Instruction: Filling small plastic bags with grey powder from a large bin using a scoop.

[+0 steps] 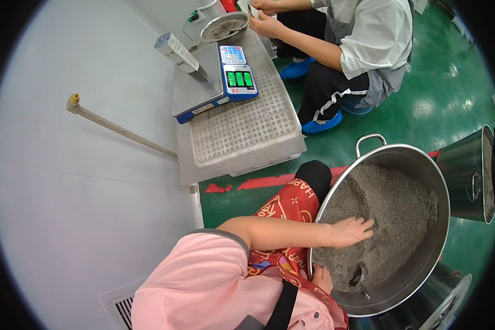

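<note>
A large stainless steel pot [449, 206] stands before me, holding a grey, coarse powder or fine grain [400, 206]. Over its near side reaches my left hand [350, 232], fingers slightly spread and at the material's surface; nothing shows in it. My right hand [322, 278] grips the pot's near rim, with fingers on the inner side and the thumb outside. Close to that hand, a metal scoop [358, 275] lies partly buried in the material. A loop handle [370, 141] rises from the pot's far left side.
A digital scale [198, 88] on a foam box [247, 140] carries a partly filled printed pouch [183, 57]. Behind it sits a metal bowl [225, 27]. A seated co-worker [371, 45] holds a small item. Other metal containers [462, 173] flank the pot. A pipe [123, 130] juts beside the wall.
</note>
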`<action>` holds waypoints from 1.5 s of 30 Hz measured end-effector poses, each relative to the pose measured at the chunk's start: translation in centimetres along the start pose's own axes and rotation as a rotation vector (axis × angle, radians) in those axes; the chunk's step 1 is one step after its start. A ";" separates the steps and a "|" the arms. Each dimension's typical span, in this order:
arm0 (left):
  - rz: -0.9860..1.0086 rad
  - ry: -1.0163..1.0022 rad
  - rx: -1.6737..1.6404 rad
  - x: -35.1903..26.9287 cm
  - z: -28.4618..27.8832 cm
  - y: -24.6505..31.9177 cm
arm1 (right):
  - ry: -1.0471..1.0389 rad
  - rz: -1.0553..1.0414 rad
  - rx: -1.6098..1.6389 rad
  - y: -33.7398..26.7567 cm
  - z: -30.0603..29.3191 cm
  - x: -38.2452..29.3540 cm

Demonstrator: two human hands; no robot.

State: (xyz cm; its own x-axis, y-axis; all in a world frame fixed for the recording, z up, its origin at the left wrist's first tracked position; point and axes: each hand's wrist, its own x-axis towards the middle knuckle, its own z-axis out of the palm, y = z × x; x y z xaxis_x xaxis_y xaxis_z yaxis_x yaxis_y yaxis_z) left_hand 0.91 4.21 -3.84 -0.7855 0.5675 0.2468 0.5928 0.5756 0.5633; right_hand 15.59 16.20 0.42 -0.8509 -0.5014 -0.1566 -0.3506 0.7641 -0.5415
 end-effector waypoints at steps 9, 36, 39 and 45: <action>-0.111 -0.287 -0.085 0.6 -0.8 0.7 | 0.037 0.063 0.177 -0.4 -0.4 -0.8; -0.143 -0.504 -0.060 0.2 -1.6 3.3 | 0.212 1.483 -0.099 3.9 -13.0 -31.6; -0.118 -0.424 -0.045 -0.8 -2.6 1.9 | 0.254 1.308 -0.006 4.0 -14.4 -31.9; -0.092 -0.409 -0.126 -0.7 -3.5 2.3 | 0.687 1.140 -0.281 5.2 -16.1 -37.2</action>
State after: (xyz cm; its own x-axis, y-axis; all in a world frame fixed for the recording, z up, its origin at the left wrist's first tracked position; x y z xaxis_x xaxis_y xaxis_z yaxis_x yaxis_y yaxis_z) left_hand 2.16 3.07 0.08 -0.6839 0.7185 -0.1267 0.4777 0.5723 0.6665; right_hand 39.15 45.38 16.75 -0.7120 0.6972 0.0835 0.6753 0.7124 -0.1908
